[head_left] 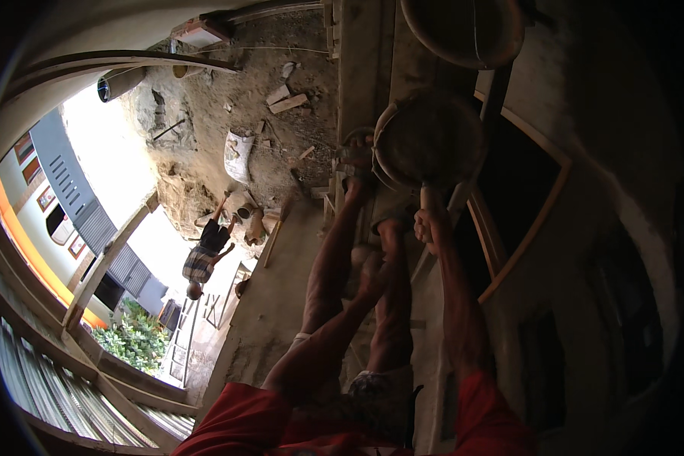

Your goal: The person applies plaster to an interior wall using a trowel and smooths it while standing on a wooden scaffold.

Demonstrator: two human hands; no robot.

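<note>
My right hand (429, 229) is wrapped round the pale handle (427, 199) of a tool, probably a trowel. The handle points up to the near edge of a round bucket (380, 156); the tool's head is lost against the dark contents. My left hand (372, 275) hangs in shadow beside my knee, close to a rounded pale shape (365, 254) that I cannot make out. Its fingers are too dark to read. My bare legs stretch forward, with the feet on planks just short of the bucket.
Another round basin (463, 57) stands beyond the bucket. To the right is a dark opening with a wooden frame (536, 258). Left and below lies earth ground with rubble, a white sack (237, 156) and another person (201, 258) at work. A wooden post (110, 262) rises at left.
</note>
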